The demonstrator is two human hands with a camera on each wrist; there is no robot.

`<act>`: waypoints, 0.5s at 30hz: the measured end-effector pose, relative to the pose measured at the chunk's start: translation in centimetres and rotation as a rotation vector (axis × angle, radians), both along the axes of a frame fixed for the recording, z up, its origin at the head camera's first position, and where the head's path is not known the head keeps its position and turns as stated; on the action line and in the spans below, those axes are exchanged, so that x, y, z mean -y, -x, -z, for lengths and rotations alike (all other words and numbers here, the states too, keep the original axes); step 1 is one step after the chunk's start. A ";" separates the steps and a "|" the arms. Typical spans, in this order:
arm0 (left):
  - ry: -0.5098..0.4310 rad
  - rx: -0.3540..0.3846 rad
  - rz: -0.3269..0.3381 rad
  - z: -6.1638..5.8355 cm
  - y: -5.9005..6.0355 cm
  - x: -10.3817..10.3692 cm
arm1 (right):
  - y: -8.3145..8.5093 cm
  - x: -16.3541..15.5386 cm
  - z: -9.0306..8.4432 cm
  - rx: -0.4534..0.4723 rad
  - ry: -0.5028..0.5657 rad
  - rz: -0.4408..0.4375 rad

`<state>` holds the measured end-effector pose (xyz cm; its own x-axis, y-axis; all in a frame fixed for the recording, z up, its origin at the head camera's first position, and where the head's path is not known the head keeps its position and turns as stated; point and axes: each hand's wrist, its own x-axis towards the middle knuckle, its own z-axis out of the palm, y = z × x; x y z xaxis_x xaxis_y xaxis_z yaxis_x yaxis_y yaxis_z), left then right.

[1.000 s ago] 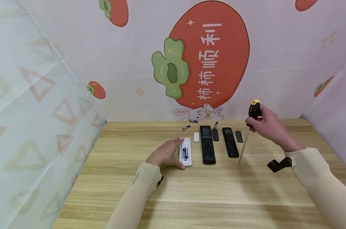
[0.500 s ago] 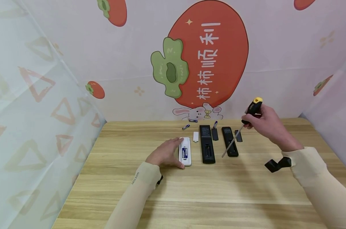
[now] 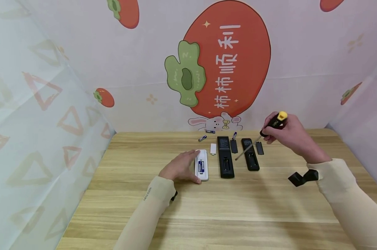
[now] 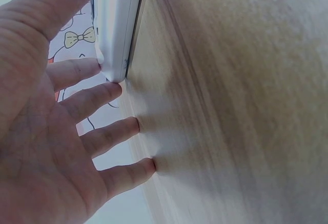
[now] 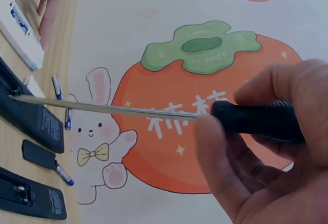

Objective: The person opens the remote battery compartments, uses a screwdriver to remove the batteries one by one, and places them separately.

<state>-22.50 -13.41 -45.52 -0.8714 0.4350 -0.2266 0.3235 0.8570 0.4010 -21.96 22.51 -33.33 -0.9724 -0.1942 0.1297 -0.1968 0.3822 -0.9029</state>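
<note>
My left hand point(image 3: 180, 166) holds a white remote control point(image 3: 204, 176), thumb at its near end and fingertips at its far end. That remote lies back up with two blue-and-white batteries point(image 3: 201, 166) in its uncovered compartment. In the left wrist view, fingertips are right at the corner of the white remote point(image 4: 115, 34), the other fingers spread down to the tabletop. My right hand point(image 3: 283, 133) grips a black-and-yellow screwdriver point(image 3: 273, 122) by its handle. Its shaft slants down left, over the shorter black remote point(image 3: 253, 163), the tip between the two black remotes.
The longer black remote point(image 3: 224, 151) lies right of the white one, its battery compartment uncovered. A white battery cover point(image 3: 213, 149) and two black covers point(image 3: 234, 146) lie beside the remotes. Several loose batteries point(image 3: 202, 138) lie near the patterned back wall point(image 3: 138, 114).
My right hand has moved slightly left and tilted the screwdriver from near upright to a slant, its tip swinging left and up in view. My left hand and the white remote have stayed put.
</note>
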 end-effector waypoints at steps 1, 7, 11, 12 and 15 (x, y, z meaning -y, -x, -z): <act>0.002 0.002 -0.001 0.0 0.0 0.0 | 0.0 0.0 0.0 0.002 0.007 -0.013; 0.002 0.000 -0.001 0.1 0.1 0.0 | -0.2 0.0 -0.3 -0.006 0.037 -0.069; 0.001 0.003 -0.002 0.1 0.1 0.0 | -0.3 0.0 -0.3 -0.030 0.032 -0.077; -0.001 0.004 -0.002 0.1 0.1 0.0 | -0.3 0.0 -0.2 -0.036 0.028 -0.075; -0.005 0.005 -0.002 0.1 0.0 0.0 | -0.3 0.0 -0.1 -0.032 0.033 -0.050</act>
